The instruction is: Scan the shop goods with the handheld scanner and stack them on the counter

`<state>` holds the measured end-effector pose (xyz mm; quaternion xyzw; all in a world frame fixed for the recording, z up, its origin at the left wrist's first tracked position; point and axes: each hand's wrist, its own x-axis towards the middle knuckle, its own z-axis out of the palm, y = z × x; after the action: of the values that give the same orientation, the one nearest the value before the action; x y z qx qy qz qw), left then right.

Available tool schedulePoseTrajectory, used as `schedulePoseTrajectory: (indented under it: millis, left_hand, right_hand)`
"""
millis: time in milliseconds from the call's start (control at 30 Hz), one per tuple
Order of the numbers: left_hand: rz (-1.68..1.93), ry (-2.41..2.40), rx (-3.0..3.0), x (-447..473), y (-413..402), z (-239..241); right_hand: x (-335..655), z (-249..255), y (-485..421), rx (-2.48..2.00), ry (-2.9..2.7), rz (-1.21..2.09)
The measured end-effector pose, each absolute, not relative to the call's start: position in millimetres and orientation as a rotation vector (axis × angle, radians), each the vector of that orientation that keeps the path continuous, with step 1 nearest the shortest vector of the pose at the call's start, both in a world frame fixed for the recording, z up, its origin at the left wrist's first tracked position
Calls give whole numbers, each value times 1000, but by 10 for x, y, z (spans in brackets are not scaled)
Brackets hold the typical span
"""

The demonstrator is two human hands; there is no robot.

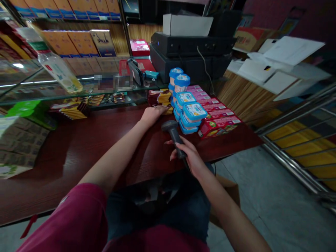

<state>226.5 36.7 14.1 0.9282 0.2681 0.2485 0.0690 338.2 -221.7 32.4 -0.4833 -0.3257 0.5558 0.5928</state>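
My right hand [187, 152] is wrapped round the handle of a dark grey barcode scanner [173, 131], whose head tilts up and to the left above the counter. My left hand [153, 116] reaches forward, its fingers closed at the edge of yellow-and-brown packets [168, 110]; the fingertips are partly hidden. Behind it lies a further stack of the same packets [159, 97]. Just right of the left hand, blue-lidded tubs [194, 111] stand stacked, with round blue-lidded cups [182, 82] behind them.
Red and pink boxes [219, 125] line the counter's right end. On the dark red counter [110, 129], more yellow-and-brown packets [75, 110] lie left, near a green package [31, 112] and a wrapped block [22, 143]. A bottle [56, 66] stands on the glass shelf. Black machines [193, 49] stand behind.
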Motion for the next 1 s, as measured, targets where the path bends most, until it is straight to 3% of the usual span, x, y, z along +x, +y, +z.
schedulePoseTrajectory:
  millis: [200, 400, 567, 733, 1000]
  left_hand:
    - [974, 741, 2745, 1492, 336, 126]
    - [1366, 1381, 2585, -160, 337, 214]
    - [1479, 1779, 2320, -1101, 595, 136]
    - [1468, 1848, 2254, -1313, 718, 71]
    - [1795, 1402, 1601, -725, 398, 198]
  right_hand:
    - [3223, 380, -1991, -1053, -844, 1407]
    - [2822, 373, -1378, -938, -958, 1720]
    - [2213, 383, -796, -858, -1078, 1900]
    - [1813, 308, -569, -737, -1145, 1853]
    - [1803, 219, -720, -880, -1359, 1556]
